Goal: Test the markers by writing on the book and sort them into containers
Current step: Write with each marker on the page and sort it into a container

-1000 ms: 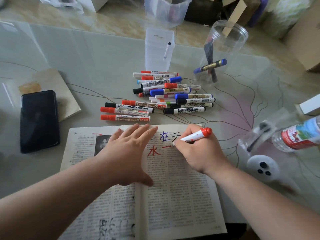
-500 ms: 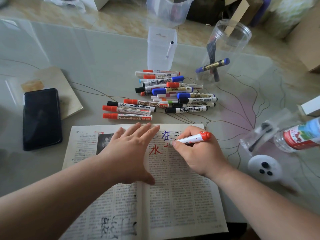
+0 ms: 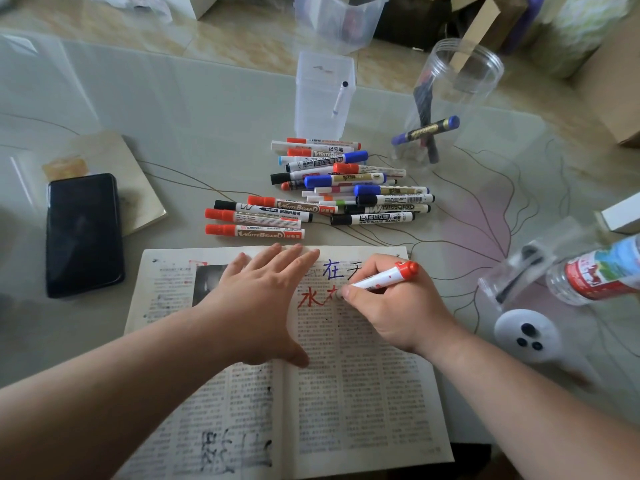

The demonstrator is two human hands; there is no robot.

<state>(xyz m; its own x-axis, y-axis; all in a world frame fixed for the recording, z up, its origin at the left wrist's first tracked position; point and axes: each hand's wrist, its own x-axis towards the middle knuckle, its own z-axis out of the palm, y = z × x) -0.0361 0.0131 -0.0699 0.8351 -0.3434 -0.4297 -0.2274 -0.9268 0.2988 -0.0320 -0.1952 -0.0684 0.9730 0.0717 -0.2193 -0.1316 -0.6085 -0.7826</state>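
Note:
An open printed book (image 3: 363,393) lies at the near edge of the table. My left hand (image 3: 263,303) presses flat on its middle with straight fingers. My right hand (image 3: 391,306) grips a red marker (image 3: 384,278), tip down on the right page beside red and blue written characters (image 3: 320,296). A pile of several capped markers (image 3: 332,188) lies just beyond the book. Behind it stand a square clear container (image 3: 323,98) holding one white pen and a round clear jar (image 3: 450,98) holding a blue marker and a dark one.
A black phone (image 3: 85,233) rests on a notebook (image 3: 114,157) at the left. At the right lie a plastic bottle (image 3: 595,271), a small clear container with a black marker (image 3: 512,275) and a white rounded device (image 3: 526,336). Another clear bin (image 3: 343,19) stands off the table, far back.
My right hand has drawn more red strokes, adding a second red character next to the first. My left hand stays pressed on the book.

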